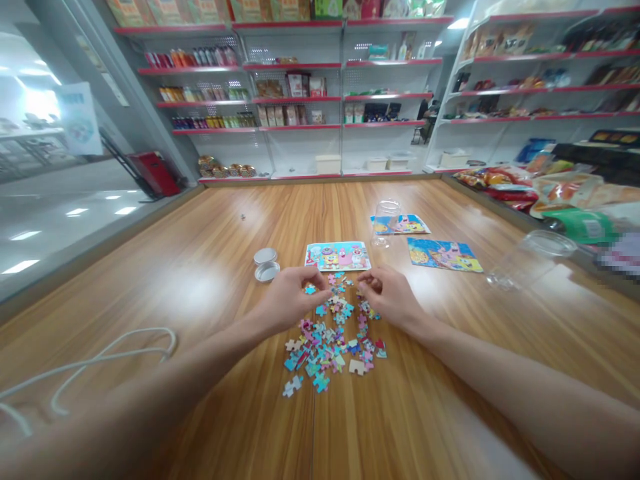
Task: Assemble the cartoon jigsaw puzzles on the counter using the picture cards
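Loose jigsaw puzzle pieces (325,347) in blue, pink and cream lie in a heap on the wooden table. Over the heap's upper left, my left hand (295,297) has its thumb and fingers curled together in a pinch. A blue piece (310,289) shows through the gap of that hand. Facing it, my right hand (393,297) is pinched at the upper right of the heap. Whatever either set of fingertips holds is too small to make out. Just beyond the hands lies a cartoon picture card (338,257), flat on the table.
Two cartoon pictures (445,255) lie at the right, the farther one behind a clear jar (387,217). Another clear jar (533,260) is farther right. Two round metal lids (265,256) sit left of the card. A white cable (115,353) loops at left. Stocked shelves (290,100) stand behind.
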The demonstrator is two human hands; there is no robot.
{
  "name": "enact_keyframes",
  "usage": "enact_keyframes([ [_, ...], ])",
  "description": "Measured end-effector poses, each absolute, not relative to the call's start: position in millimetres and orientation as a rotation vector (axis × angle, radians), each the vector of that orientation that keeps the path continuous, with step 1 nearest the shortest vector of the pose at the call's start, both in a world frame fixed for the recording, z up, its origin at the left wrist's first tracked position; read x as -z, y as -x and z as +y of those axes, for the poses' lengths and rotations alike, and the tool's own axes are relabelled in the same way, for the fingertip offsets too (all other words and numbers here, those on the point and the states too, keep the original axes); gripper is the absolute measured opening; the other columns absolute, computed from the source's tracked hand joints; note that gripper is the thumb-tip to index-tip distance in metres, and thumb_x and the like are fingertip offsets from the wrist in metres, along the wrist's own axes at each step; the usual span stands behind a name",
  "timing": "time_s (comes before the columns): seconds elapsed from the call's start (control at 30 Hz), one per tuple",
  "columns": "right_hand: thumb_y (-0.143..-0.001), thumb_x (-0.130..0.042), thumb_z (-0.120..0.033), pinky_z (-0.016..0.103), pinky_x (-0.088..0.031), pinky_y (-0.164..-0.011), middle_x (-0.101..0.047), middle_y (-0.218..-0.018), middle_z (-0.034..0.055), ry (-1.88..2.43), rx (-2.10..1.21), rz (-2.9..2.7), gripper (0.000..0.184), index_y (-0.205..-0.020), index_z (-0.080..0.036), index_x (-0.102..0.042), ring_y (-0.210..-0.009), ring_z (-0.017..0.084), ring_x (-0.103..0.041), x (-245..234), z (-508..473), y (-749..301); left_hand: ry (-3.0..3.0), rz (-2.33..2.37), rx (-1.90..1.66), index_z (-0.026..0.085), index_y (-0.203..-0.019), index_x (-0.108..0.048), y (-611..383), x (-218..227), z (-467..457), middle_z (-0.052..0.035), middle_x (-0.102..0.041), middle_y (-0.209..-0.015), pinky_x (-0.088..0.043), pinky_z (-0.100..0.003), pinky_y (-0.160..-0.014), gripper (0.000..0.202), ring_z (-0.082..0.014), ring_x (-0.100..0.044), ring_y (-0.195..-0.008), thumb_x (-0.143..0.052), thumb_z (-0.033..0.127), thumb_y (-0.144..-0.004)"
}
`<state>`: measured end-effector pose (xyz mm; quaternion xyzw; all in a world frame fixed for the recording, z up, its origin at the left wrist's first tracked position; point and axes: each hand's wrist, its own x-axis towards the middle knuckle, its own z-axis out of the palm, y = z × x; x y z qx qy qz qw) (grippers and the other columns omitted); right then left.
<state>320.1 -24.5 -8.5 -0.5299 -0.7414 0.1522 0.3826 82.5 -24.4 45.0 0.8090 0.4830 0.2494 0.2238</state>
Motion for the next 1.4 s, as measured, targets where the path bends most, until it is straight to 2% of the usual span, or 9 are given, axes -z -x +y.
enact_keyframes([
  [0.13, -0.091, -0.064, -0.032, 0.032, -0.049, -0.08, -0.07, -0.089, 0.0038, 0.952, -0.539, -2.015, 0.019, -0.103, -0.021, -0.074, -0.084, 0.018, -0.064, -14, -45, -307, -2.026, 1.334, -0.736, 0.018, -0.078, -0.069, -85, -49, -68, -0.0004, -0.065, -0.069, -0.042, -0.029, -0.062, 0.022, -0.0137, -0.053, -0.064, -0.067, 0.038, -0.086],
  [0.33, -0.087, -0.064, -0.018, 0.03, -0.043, -0.072, -0.068, -0.072, 0.0002, 0.963, -0.727, -2.169, 0.014, -0.073, -0.019, -0.066, -0.07, 0.014, -0.06, -30, -88, -292, -2.27, 1.072, -0.73, 0.02, -0.102, -0.067, -66, -23, -100, -0.0075, -0.069, -0.112, -0.052, -0.042, -0.094, 0.024, -0.024, -0.06, -0.109, -0.064, 0.042, -0.092],
  [0.43, -0.082, -0.065, -0.017, 0.033, -0.042, -0.074, -0.069, -0.075, 0.0026, 0.877, -0.689, -2.424, 0.009, -0.073, -0.018, -0.066, -0.075, 0.017, -0.061, -28, -116, -293, -2.649, 0.839, -0.416, 0.026, -0.151, -0.038, -56, -12, -102, -0.0103, -0.032, -0.163, -0.03, -0.064, -0.118, 0.072, -0.0382, -0.029, -0.147, -0.065, 0.052, -0.09],
  [0.53, -0.084, -0.065, -0.021, 0.034, -0.043, -0.075, -0.069, -0.078, 0.0047, 0.774, -0.578, -2.626, 0.011, -0.074, -0.018, -0.063, -0.078, 0.018, -0.06, -21, -140, -291, -2.805, 0.785, -0.117, 0.036, -0.158, -0.023, -59, -9, -92, -0.0029, -0.007, -0.17, -0.016, -0.073, -0.12, 0.068, -0.0426, -0.011, -0.155, -0.049, 0.054, -0.099],
  [0.8, -0.09, -0.063, -0.034, 0.042, -0.047, -0.088, -0.069, -0.106, 0.0107, 0.889, -0.283, -2.498, 0.021, -0.105, -0.018, -0.067, -0.099, 0.025, -0.061, -7, -141, -290, -2.865, 0.823, -0.043, 0.04, -0.16, -0.009, -73, -12, -53, -0.0007, -0.009, -0.17, -0.014, -0.072, -0.12, 0.063, -0.0397, -0.006, -0.156, -0.034, 0.053, -0.104],
  [1.0, -0.099, -0.047, -0.048, 0.062, -0.025, -0.119, -0.027, -0.164, 0.0221, 1.402, -0.022, -2.459, 0.075, -0.158, -0.008, -0.027, -0.152, 0.04, -0.02, 7, -126, -303, -2.882, 0.939, -0.159, 0.028, -0.161, -0.015, -77, -4, -47, -0.0054, -0.013, -0.169, -0.008, -0.069, -0.121, 0.065, -0.0397, -0.009, -0.156, -0.03, 0.055, -0.104],
  [1.2, -0.096, -0.047, -0.06, 0.061, -0.026, -0.119, -0.035, -0.16, 0.0219, 1.333, -0.16, -2.461, 0.081, -0.157, -0.009, -0.032, -0.149, 0.04, -0.029, 5, -90, -304, -2.901, 0.881, -0.47, 0.019, -0.144, -0.047, -79, -5, -40, -0.0123, -0.049, -0.151, -0.032, -0.052, -0.113, 0.047, -0.0323, -0.041, -0.139, -0.04, 0.044, -0.104],
  [1.3, -0.101, -0.046, -0.043, 0.046, -0.043, -0.108, -0.061, -0.136, 0.0161, 1.323, -0.169, -2.108, 0.046, -0.135, -0.015, -0.059, -0.127, 0.028, -0.055, 1, -67, -312, -2.787, 0.848, -0.911, 0.015, -0.1, -0.064, -76, -9, -65, -0.0114, -0.066, -0.105, -0.043, -0.044, -0.093, 0.024, -0.026, -0.056, -0.104, -0.05, 0.034, -0.099],
  [1.4, -0.094, -0.057, -0.034, 0.041, -0.048, -0.093, -0.071, -0.099, 0.0105, 1.47, -0.087, -1.908, 0.022, -0.097, -0.018, -0.072, -0.098, 0.025, -0.064, 2, -45, -320, -2.81, 0.452, -0.684, 0.016, -0.086, -0.059, -75, -11, -94, -0.0065, -0.06, -0.084, -0.041, -0.037, -0.071, 0.035, -0.0212, -0.051, -0.078, -0.061, 0.051, -0.091],
])
